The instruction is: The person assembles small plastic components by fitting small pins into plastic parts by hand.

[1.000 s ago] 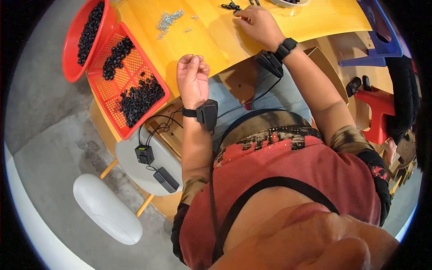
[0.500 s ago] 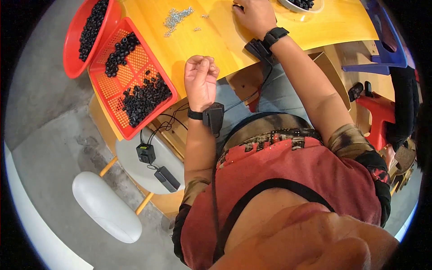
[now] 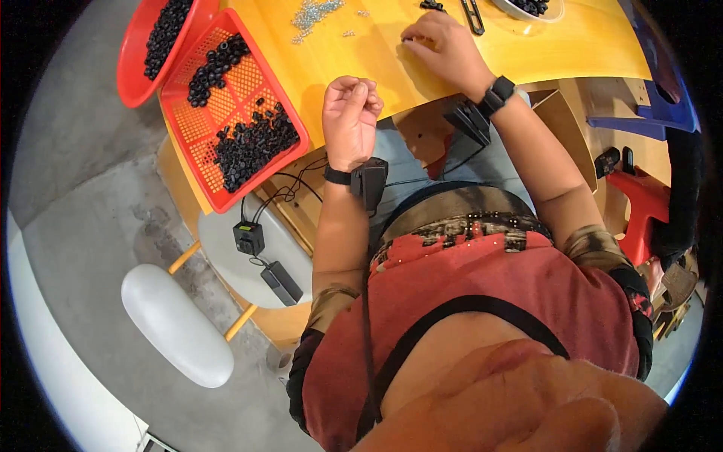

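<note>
My left hand [image 3: 352, 117] is raised at the table's near edge, palm up, fingers curled against the thumb. Whatever may be inside it is too small or hidden. Above the yellow table [image 3: 361, 68], my right hand [image 3: 449, 54] pinches a tiny dark piece at its fingertips, too small to name. Just beyond it lie a few small black parts [image 3: 432, 5] and a black slotted tool [image 3: 473, 16]. A scatter of small shiny metal pieces [image 3: 312, 16] lies farther left on the tabletop.
At the left, a red mesh basket [image 3: 303, 148] holds two heaps of black parts, beside a red bowl [image 3: 129, 94] of black rings. A white bowl [image 3: 553, 13] of black parts stands far right. Cables and small black boxes [image 3: 248, 238] rest on a grey chair seat [image 3: 218, 226].
My right hand has drawn back toward me, uncovering the black tool and small parts. The left hand stays curled near the edge. The whole view has shifted slightly.
</note>
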Available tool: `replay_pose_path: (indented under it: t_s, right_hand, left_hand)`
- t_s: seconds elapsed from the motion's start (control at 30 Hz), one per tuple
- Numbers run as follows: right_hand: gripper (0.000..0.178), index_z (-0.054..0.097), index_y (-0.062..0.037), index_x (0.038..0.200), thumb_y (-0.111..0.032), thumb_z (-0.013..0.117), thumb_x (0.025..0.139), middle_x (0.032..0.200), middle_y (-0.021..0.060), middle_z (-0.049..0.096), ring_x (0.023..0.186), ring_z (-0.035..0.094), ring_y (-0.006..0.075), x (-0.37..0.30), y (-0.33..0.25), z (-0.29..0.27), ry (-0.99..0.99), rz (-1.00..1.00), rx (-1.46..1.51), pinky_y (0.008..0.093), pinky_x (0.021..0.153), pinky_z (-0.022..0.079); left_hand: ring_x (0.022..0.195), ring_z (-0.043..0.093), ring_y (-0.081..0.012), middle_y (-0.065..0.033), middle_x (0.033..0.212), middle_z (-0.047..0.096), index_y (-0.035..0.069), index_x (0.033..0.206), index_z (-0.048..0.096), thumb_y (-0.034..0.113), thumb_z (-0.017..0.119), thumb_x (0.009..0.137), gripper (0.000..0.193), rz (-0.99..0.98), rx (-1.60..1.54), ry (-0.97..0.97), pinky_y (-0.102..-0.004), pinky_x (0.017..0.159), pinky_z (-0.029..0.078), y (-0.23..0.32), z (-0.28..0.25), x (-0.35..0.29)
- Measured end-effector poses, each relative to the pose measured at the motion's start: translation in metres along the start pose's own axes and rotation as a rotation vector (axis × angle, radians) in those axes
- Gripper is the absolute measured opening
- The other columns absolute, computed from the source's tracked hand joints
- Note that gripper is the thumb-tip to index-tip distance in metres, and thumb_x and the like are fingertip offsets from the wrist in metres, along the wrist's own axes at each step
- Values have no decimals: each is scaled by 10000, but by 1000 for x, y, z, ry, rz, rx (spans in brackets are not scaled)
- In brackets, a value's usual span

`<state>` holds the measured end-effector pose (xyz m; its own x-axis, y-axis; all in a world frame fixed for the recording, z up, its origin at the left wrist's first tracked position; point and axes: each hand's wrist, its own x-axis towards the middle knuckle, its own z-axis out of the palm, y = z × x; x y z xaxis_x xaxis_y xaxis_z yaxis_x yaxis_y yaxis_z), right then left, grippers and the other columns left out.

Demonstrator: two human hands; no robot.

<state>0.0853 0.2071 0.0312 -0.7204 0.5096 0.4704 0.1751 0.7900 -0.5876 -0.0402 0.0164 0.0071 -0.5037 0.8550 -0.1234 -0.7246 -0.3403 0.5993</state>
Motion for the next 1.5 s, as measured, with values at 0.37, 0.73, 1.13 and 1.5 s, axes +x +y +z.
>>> replay_pose_path:
  t_s: [0.37,0.73,1.13,1.5]
  right_hand:
    - [166,706,1,996,-129,719,892,902,156,682,863,664,353,-11,8,9,26,-39,-111,407,767,547]
    - [173,724,14,978,-94,719,843,921,193,669,920,636,372,-31,5,-16,31,22,-10,439,814,534]
    - [152,743,9,913,-137,728,872,860,186,667,845,638,366,-14,-21,-6,21,-21,12,441,761,530]
    - [173,733,10,997,-98,694,868,833,188,612,865,600,381,6,-47,16,-58,15,-17,453,762,493]
  left_hand:
    - [813,606,-151,-105,996,689,74,1100,616,14,649,995,125,38,84,33,-298,747,523,-4,-2,5]
    - [829,596,-150,-113,1017,690,79,1086,630,15,635,1002,105,63,140,10,-306,750,515,-3,-7,6]
    - [822,622,-156,-115,997,694,62,1111,602,6,660,987,148,70,76,4,-301,744,529,-5,-4,3]
    - [826,597,-170,-111,1017,686,71,1124,589,-12,653,982,176,65,-40,-61,-307,761,517,-7,-3,1]
